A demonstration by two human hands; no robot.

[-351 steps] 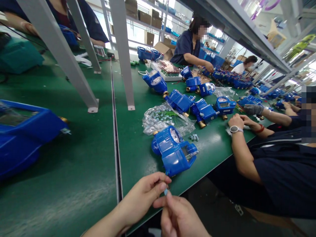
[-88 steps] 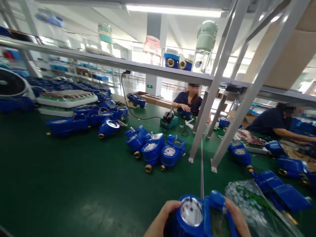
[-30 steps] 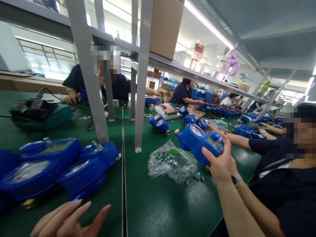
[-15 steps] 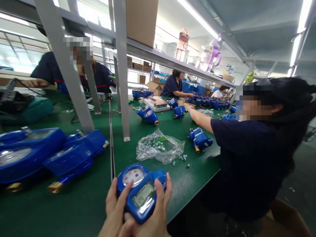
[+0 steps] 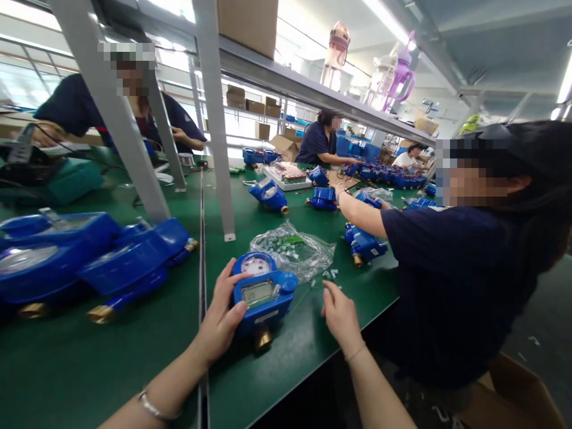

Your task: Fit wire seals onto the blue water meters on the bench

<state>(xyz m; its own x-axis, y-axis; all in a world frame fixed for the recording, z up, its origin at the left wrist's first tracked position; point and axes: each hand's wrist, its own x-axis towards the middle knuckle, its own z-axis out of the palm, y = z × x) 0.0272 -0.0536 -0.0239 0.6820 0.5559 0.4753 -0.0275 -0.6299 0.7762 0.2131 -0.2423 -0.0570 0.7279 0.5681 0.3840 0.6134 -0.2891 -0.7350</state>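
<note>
A blue water meter with a round dial, a small display and a brass fitting rests on the green bench in front of me. My left hand grips its left side, fingers near the dial and thumb by the display. My right hand is off the meter, fingers partly bent and reaching forward, with nothing visible in them. Just beyond its fingertips lie several small pale-blue pieces. More such pieces show inside a clear plastic bag behind the meter.
Several blue meters lie at the left. Another meter sits near a co-worker at the right, whose arm reaches over the bench. Grey shelf posts rise from the bench; bottles stand on the shelf.
The meter was raised in both hands; now it is down on the bench, farther forward. My right hand has let go and moved right, toward the small pieces. The left keeps its hold.
</note>
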